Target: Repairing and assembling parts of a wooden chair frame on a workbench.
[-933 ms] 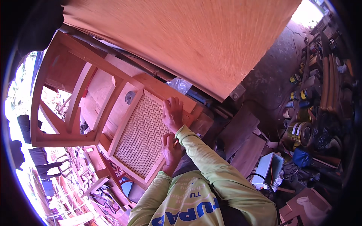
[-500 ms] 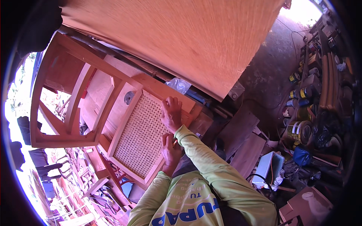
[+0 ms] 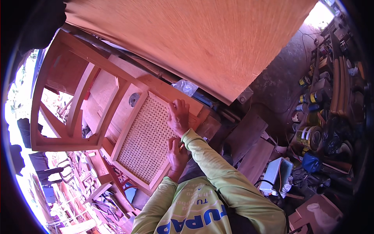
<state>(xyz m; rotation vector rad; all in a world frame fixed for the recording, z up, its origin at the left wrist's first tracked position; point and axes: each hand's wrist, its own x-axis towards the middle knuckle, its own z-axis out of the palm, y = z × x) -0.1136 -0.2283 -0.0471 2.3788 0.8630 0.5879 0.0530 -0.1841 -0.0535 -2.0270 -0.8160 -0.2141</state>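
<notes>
A wooden chair frame (image 3: 104, 117) lies under my hands, its open back to the left. Woven cane webbing (image 3: 142, 142) fills its seat. My right hand (image 3: 179, 118) is closed at the right border of the webbing, fingers curled down toward the inner edge of the seat rail. Just nearer to me, my left hand (image 3: 177, 156) is also closed, resting against the same side of the seat. Something small shows by its thumb, too small to name. What either hand pinches is hidden by the fingers.
A large plywood sheet (image 3: 194, 43) spans the far side. On the board under the chair sits a grey disc (image 3: 134, 100), with a clear plastic bag (image 3: 185, 88) beyond the seat. Cans (image 3: 309, 137) and a light blue container (image 3: 277, 175) stand to the right.
My hands stay at the same side of the seat, with only a slight shift of the right hand's fingers. The view has turned a little.
</notes>
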